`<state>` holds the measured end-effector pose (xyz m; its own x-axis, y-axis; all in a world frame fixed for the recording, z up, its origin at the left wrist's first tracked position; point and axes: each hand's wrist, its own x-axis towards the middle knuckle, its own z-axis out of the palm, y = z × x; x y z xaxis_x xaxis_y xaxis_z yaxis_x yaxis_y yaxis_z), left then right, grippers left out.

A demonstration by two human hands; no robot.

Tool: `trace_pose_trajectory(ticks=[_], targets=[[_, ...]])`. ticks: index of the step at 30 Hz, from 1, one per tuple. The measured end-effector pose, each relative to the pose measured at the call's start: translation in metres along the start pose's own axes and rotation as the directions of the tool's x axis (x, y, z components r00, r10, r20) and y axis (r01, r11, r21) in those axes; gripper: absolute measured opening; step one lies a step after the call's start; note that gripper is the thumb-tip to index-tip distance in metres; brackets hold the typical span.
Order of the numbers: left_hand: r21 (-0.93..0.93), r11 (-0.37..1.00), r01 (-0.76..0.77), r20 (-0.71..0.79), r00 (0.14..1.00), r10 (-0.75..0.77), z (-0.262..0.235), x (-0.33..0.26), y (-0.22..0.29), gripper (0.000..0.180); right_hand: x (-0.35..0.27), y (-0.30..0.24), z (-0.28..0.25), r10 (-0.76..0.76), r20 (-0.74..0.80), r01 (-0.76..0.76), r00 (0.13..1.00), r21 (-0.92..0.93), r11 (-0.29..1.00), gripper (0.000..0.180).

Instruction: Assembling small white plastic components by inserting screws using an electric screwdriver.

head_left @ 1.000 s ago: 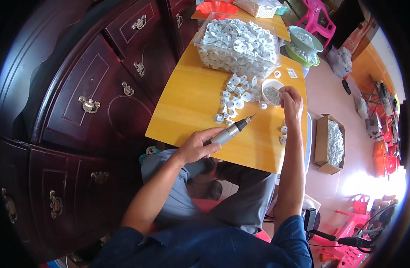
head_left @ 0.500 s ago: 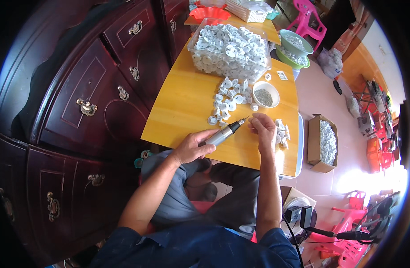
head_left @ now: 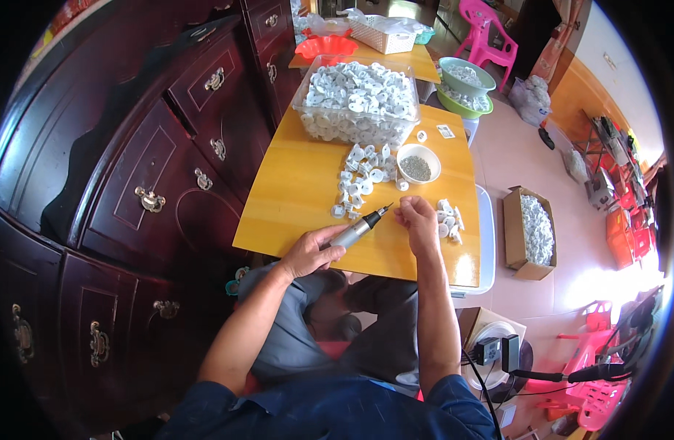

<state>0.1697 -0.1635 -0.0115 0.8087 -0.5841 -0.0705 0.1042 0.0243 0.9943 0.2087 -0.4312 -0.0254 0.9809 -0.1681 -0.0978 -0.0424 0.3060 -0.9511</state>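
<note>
Now: left hand [head_left: 308,253] fingers clamped on silver power screwdriver [head_left: 359,229], near table [head_left: 293,198] front edge | right hand [head_left: 418,220] fingertips pinched, probably on small white part | risk: bit skids off, part flicks off edge

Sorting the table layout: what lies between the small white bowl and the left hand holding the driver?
In the head view, a loose cluster of white plastic parts lies between the small white bowl and the left hand.

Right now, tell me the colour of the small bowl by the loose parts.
White, the small bowl in the head view.
</note>
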Motion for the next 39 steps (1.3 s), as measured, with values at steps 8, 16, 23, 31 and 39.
trace_pose_trajectory(ticks=[8, 16, 23, 31, 39], targets=[[0.012, 1.000, 0.024, -0.030, 0.999, -0.023, -0.001, 0.000, -0.007, 0.053, 0.000, 0.001, 0.011, 0.042, 0.014, -0.044, 0.999, 0.195, 0.980, 0.014], [0.003, 0.999, 0.034, -0.017, 0.999, -0.034, 0.001, -0.001, -0.003, 0.055, 0.002, 0.011, 0.017, 0.057, -0.005, -0.054, 0.998, 0.261, 0.964, 0.013], [-0.012, 0.999, 0.031, -0.013, 0.999, -0.031, 0.001, 0.000, -0.004, 0.055, 0.003, 0.010, 0.023, 0.077, -0.059, -0.057, 0.995, 0.287, 0.956, 0.014], [-0.033, 0.998, 0.047, -0.025, 0.999, -0.048, 0.004, -0.001, 0.000, 0.054, -0.002, 0.014, 0.028, 0.048, -0.098, -0.010, 0.994, 0.358, 0.933, 0.012], [-0.037, 0.999, 0.039, -0.034, 0.999, -0.040, 0.001, 0.000, -0.007, 0.055, -0.001, 0.013, 0.026, 0.083, -0.100, -0.047, 0.992, 0.317, 0.947, 0.013]])
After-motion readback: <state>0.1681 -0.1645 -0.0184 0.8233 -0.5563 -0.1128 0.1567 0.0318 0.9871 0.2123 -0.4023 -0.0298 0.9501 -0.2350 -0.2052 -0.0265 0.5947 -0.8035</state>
